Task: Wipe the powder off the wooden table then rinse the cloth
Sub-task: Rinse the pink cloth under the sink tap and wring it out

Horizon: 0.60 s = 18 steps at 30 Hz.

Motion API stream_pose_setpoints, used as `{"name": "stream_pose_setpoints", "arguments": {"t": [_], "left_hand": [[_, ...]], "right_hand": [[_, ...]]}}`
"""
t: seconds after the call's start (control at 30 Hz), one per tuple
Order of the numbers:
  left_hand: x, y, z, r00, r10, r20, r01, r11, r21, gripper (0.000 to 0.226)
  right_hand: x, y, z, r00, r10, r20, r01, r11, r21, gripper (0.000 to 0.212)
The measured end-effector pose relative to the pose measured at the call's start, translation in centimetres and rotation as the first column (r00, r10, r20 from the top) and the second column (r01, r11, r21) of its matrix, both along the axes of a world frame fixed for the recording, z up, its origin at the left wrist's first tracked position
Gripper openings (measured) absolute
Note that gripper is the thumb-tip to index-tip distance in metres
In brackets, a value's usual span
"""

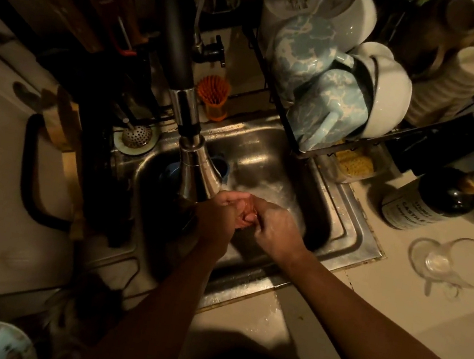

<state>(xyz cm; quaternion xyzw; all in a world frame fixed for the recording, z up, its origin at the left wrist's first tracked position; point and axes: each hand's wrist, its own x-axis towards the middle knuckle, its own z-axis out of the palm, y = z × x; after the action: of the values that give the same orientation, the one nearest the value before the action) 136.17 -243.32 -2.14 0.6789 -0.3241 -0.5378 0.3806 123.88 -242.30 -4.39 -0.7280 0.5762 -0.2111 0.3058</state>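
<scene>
Over the steel sink [271, 153], just below the faucet [197, 167], your left hand [220, 215] and right hand [278, 232] curl together around the cloth [246, 218], probably to squeeze the powder out.

Home kitchen: steel sink [345, 215], dish rack [305, 151], mugs [327, 113].

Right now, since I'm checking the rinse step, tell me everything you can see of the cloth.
The cloth shows only as a small pinkish-orange wad, bunched up and mostly hidden. The left hand and right hand both grip it, fingers curled round it, above the steel sink basin, just in front of the faucet spray head. Its weave, full size and wetness cannot be told in this dim light.
</scene>
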Motion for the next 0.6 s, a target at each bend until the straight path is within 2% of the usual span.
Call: {"name": "stream_pose_setpoints", "arguments": {"t": [0.07, 0.13, 0.2, 0.27, 0.3, 0.4, 0.47, 0.5, 0.53, 0.57, 0.6], "left_hand": [[0.2, -0.2, -0.5, 0.996, -0.007, -0.093, 0.012, 0.998, 0.054, 0.028], [0.4, -0.2, -0.9, 0.989, -0.019, -0.143, 0.030, 0.996, 0.078, 0.030], [0.4, -0.3, -1.1, 0.990, -0.022, -0.137, 0.032, 0.997, 0.072, 0.026], [0.4, -0.6, -1.4, 0.992, 0.041, -0.122, -0.029, 0.995, 0.093, 0.025], [0.3, -0.5, -1.2, 0.989, 0.076, -0.126, -0.063, 0.992, 0.106, 0.022], [0.2, 0.0, -0.7, 0.964, 0.122, -0.237, -0.103, 0.990, 0.092, 0.015], [0.5, 0.8, -0.3, 0.959, 0.046, -0.280, -0.028, 0.997, 0.068, 0.016], [0.9, 1.2, 0.1, 0.971, -0.024, -0.238, 0.033, 0.999, 0.032, 0.015], [1.4, 1.5, -0.2, 0.987, -0.114, -0.115, 0.108, 0.993, -0.052, 0.016], [2.1, 1.6, -0.3, 0.974, -0.207, 0.092, 0.220, 0.961, -0.167, 0.020], [2.7, 1.5, -0.4, 0.910, -0.266, 0.317, 0.350, 0.903, -0.248, 0.030]], "right_hand": [[-0.5, -0.1, -0.3, 0.998, 0.031, -0.063, -0.030, 0.999, 0.014, 0.049], [-0.7, 0.0, -0.5, 0.999, -0.004, -0.035, 0.005, 1.000, 0.028, 0.045], [-0.4, 0.2, -0.7, 0.982, -0.163, 0.091, 0.158, 0.986, 0.062, 0.038], [0.1, 0.4, -0.8, 0.894, -0.379, 0.240, 0.353, 0.924, 0.144, 0.041], [0.3, 0.5, -0.9, 0.851, -0.432, 0.299, 0.396, 0.901, 0.175, 0.046], [0.4, 0.8, -0.6, 0.843, -0.362, 0.397, 0.268, 0.924, 0.274, 0.070], [0.0, 0.8, -0.4, 0.863, -0.302, 0.404, 0.177, 0.931, 0.318, 0.073], [-0.3, 0.6, -0.4, 0.862, -0.302, 0.407, 0.176, 0.932, 0.317, 0.068], [-0.7, 0.5, -0.4, 0.857, -0.314, 0.408, 0.194, 0.931, 0.308, 0.060], [-1.1, 0.3, -0.2, 0.857, -0.323, 0.401, 0.210, 0.931, 0.300, 0.053], [-1.5, 0.2, 0.1, 0.865, -0.318, 0.388, 0.210, 0.932, 0.296, 0.048]]}}
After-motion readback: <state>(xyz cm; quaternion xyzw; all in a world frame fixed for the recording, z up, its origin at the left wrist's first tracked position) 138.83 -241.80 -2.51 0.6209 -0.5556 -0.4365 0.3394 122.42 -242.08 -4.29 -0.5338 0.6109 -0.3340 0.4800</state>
